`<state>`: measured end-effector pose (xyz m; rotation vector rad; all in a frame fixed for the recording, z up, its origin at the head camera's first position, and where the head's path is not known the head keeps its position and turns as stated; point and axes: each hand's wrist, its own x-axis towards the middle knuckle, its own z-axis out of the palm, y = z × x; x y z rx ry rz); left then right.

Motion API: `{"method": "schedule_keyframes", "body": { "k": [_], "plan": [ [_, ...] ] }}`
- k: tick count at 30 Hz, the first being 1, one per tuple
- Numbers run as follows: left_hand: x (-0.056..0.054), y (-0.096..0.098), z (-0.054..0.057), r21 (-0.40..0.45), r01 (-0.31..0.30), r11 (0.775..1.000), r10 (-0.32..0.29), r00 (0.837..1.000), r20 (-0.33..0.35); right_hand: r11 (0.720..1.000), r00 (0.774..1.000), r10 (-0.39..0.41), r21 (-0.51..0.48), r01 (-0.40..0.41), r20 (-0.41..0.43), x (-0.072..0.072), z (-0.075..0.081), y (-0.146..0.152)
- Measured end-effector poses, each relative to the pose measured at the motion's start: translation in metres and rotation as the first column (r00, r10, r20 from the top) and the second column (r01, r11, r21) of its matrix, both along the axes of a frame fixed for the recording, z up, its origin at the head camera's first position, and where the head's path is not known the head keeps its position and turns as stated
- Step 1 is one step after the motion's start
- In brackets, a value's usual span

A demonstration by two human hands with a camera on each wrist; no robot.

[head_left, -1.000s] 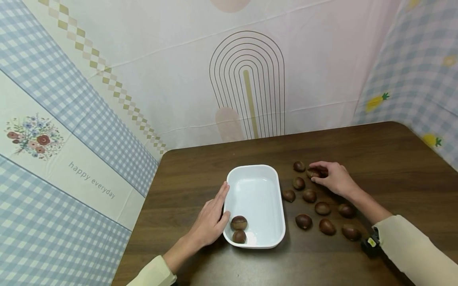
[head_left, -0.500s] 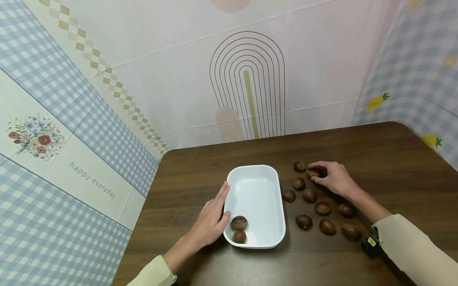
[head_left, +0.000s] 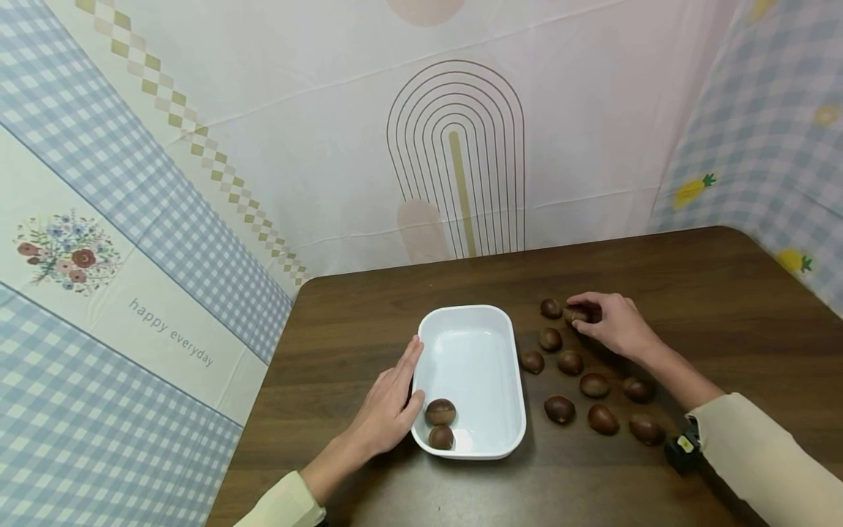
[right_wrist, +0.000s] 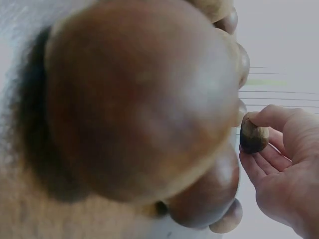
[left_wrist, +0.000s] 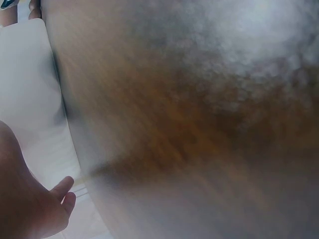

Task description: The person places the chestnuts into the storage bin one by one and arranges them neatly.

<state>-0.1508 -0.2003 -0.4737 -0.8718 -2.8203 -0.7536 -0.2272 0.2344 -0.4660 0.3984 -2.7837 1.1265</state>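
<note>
Chestnuts (head_left: pixel 602 419) strewn over the right of the desk (head_left: pixel 356 322), and starting near, two chestnuts (head_left: pixel 440 412) sit together in the near left corner of the white tray (head_left: pixel 519 380). Smooth brown shells with a shine on them, so I'd call these hard, fairly light and a touch slippery, likely to take a firm squeeze yet quick to roll under a careless fingertip. Just left of that pair, the left hand (head_left: pixel 388 402) lies along the tray's left side, fingers straight and close together, thumb at the rim, gripping nothing. Over on the right, three chestnuts make the near row, two sit beyond them, then two more, one right beside the tray's right wall, then a single one farther back. For shapes like these, the widest part looks the best place to take hold, thumb opposite fingertips; a tapering end would probably squirt free. And at the far end, here's the pinch: the right hand (head_left: pixel 615 322) has one chestnut (head_left: pixel 578 315) between thumb and fingers, thumb on the near side, forefinger on the far side, and the farthest loose chestnut just to its left. Whether that pinched one is clear of the wood, I can't tell.
</note>
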Motion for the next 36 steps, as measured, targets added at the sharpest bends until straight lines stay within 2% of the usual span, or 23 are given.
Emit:
{"method": "schedule_keyframes", "body": {
  "k": [11,25,36],
  "plan": [
    [-0.001,0.000,-0.001,-0.001,0.003,1.000,-0.003,1.000,-0.001,1.000,0.997,-0.001,-0.009,0.000,-0.083,-0.002,0.015,-0.001],
    [0.001,0.000,0.000,0.009,-0.003,1.000,0.003,1.000,0.006,0.996,0.994,0.041,-0.069,-0.048,-0.098,0.001,0.040,-0.019],
    [0.001,0.000,0.000,0.003,-0.001,1.000,0.000,1.000,0.006,0.989,0.989,0.088,-0.107,-0.101,-0.122,0.000,0.049,-0.041]
  ]
}}
